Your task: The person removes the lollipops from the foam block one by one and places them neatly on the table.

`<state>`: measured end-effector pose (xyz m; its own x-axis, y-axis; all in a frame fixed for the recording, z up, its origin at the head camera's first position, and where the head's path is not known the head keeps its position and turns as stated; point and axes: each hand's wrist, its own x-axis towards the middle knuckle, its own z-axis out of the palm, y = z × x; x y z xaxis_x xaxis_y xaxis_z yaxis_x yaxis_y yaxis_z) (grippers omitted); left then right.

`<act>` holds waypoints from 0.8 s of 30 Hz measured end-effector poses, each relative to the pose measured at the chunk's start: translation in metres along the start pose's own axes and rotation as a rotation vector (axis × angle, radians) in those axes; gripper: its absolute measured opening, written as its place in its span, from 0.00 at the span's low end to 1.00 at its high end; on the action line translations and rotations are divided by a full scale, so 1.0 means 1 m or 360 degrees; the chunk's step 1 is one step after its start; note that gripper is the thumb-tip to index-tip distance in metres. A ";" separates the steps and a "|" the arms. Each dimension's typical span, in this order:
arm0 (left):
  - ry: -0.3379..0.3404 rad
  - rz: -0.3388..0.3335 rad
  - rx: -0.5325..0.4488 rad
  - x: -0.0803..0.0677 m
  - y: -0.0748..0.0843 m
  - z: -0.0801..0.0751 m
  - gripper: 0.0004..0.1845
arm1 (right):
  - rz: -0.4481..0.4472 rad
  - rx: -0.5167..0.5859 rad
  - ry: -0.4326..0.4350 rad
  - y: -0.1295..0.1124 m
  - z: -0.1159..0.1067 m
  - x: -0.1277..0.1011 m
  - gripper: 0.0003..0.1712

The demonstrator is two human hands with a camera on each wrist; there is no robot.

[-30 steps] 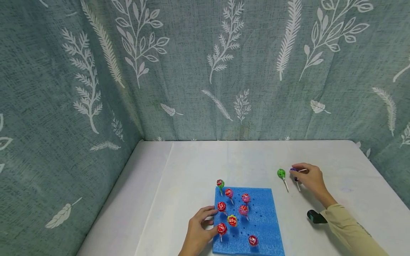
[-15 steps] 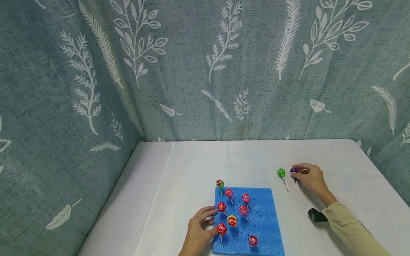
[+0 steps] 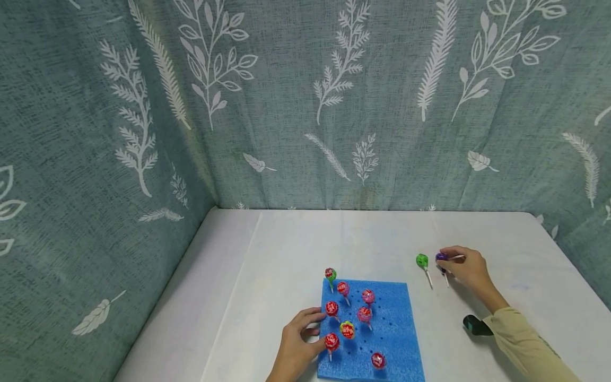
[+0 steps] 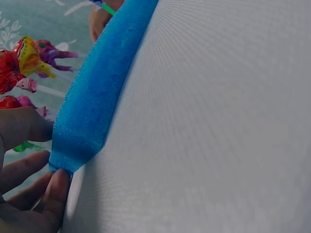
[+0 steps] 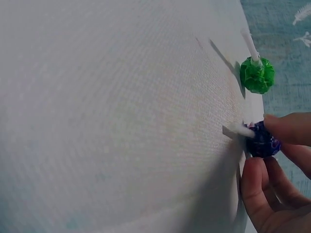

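The right hand [image 3: 470,269] pinched a purple lollipop [image 3: 441,256] at the view's four o'clock; the left hand [image 3: 297,344] gripped the blue foam board [image 3: 398,339] at its nine-o'clock edge.

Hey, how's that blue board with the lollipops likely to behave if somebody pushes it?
The blue board is probably light for its size, since its surface looks like foam. Lying broad and flat, it would likely slide rather than tip. The lollipops may wobble, their heads perched on thin sticks.
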<state>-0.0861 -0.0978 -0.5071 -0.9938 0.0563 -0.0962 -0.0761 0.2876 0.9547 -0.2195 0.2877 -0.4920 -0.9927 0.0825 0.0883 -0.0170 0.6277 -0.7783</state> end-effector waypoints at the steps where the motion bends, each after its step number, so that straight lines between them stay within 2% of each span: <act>1: 0.0000 -0.0003 0.0003 0.000 0.000 0.000 0.23 | 0.0002 -0.0009 0.0003 0.000 0.000 0.000 0.20; 10: -0.0001 -0.0004 -0.0013 -0.001 0.000 0.000 0.24 | -0.0011 -0.0096 0.0061 0.000 0.001 0.000 0.20; 24: -0.0009 0.0037 -0.0034 0.001 -0.004 0.000 0.24 | -0.0020 -0.0091 0.0069 -0.002 -0.002 -0.001 0.17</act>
<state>-0.0864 -0.0984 -0.5110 -0.9948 0.0684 -0.0754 -0.0547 0.2660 0.9624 -0.2178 0.2878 -0.4893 -0.9863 0.1072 0.1258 -0.0213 0.6722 -0.7401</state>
